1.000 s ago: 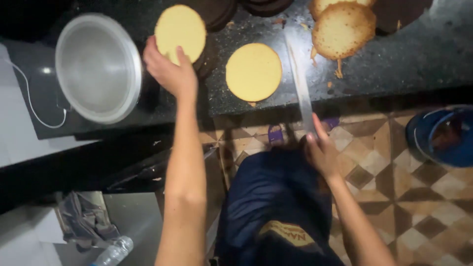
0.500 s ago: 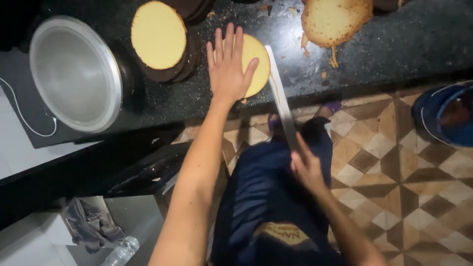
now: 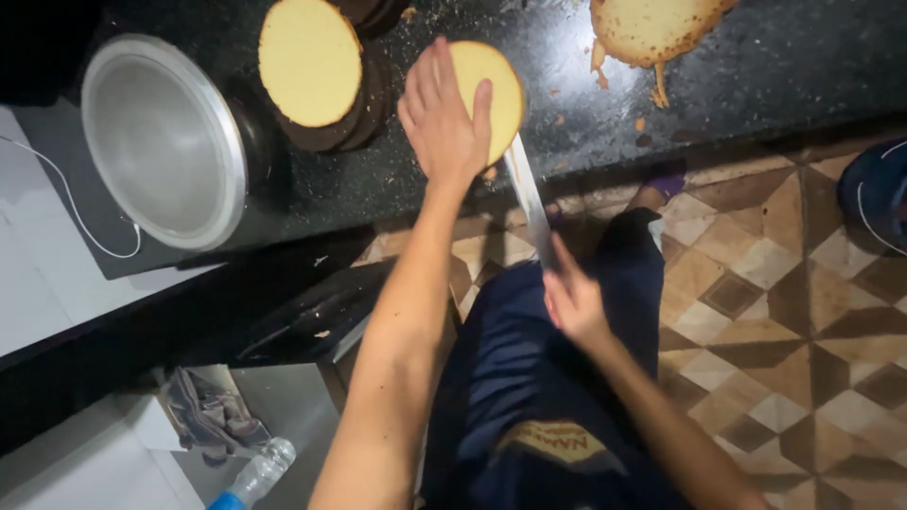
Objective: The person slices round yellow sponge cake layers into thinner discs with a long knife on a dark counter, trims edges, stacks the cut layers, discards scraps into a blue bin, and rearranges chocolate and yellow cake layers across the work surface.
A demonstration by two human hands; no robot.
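Observation:
My left hand [image 3: 444,118] lies flat, fingers spread, on top of a round yellow cake layer [image 3: 496,90] on the black speckled counter [image 3: 756,66]. My right hand [image 3: 570,300] grips the handle of a long knife [image 3: 526,194]. Its blade points up towards the near edge of that cake layer, under my left hand. A second yellow layer [image 3: 310,59] rests on a stack of dark round cakes [image 3: 364,113] to the left.
A round metal pan [image 3: 161,137] stands tilted at the counter's left. A browner cake piece [image 3: 657,26] with crumbs lies at the top right. Below are a patterned tile floor [image 3: 784,283], a grey cloth [image 3: 213,416], a plastic bottle [image 3: 255,477] and a blue object [image 3: 874,194] at right.
My left hand left the yellow layer on the dark stack and came down flat on the other cake layer. The knife moved in until its blade reached that layer's edge.

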